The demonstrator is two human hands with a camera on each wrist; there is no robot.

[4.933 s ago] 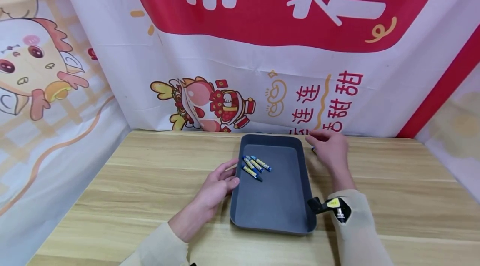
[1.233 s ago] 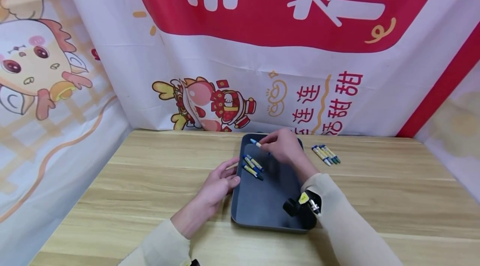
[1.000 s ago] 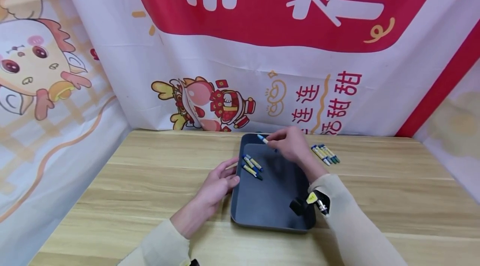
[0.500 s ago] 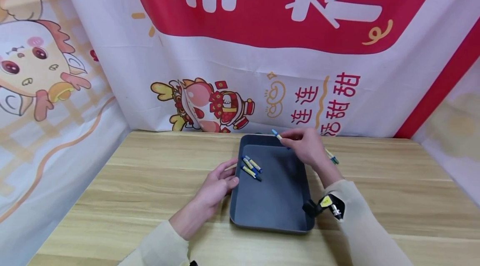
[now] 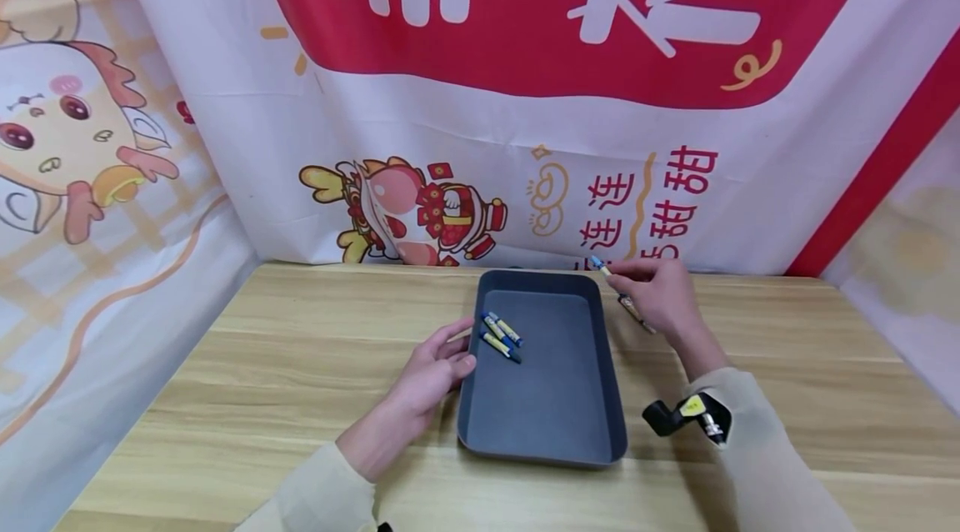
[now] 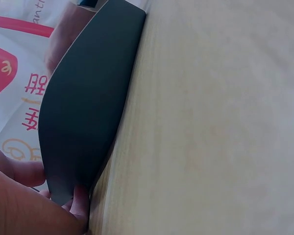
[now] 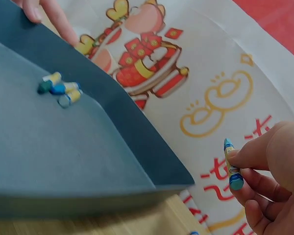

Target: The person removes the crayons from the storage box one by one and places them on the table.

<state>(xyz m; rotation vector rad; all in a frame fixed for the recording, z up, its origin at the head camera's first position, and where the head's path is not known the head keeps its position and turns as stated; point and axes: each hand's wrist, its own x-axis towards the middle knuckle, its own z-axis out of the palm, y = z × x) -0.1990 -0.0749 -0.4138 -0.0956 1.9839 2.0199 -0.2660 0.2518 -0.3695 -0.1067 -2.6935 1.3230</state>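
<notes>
Beside the tray (image 5: 611,399), right hand (image 5: 656,298) fingers pinching blue crayon (image 7: 230,166), left hand (image 5: 431,369) fingers relaxed against tray wall.

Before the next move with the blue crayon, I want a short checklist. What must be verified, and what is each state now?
1. Right hand pinches the blue crayon firmly: ok.
2. Crayon is outside the tray, right of its far corner: ok.
3. Left hand touches the tray's left wall to steady it: ok.
4. Three crayons in the tray lie apart from the right hand: ok.
5. Crayons on the table are mostly hidden under the right hand; their number: cannot tell.
</notes>
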